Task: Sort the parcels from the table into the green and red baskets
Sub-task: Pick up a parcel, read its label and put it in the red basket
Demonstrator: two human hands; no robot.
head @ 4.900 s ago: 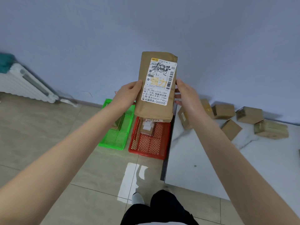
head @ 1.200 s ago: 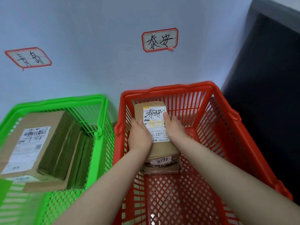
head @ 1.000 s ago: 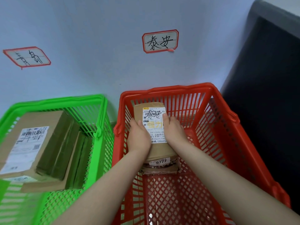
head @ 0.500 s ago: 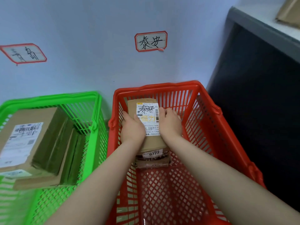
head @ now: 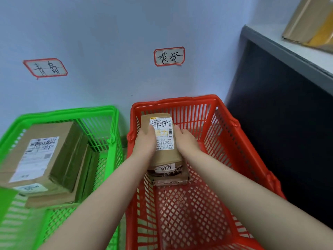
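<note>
The brown parcel [head: 165,157], held up in the air a few seconds ago, now sits low inside the red basket [head: 173,101] on top of another parcel [head: 167,173] marked 9777, close to the basket's far wall. The left hand [head: 146,141] and right hand [head: 186,141] clasp its long sides, one on each, thumbs on its top face beside the white label. Just to the left, the green basket [head: 68,110] holds stacked cardboard boxes [head: 41,152].
</note>
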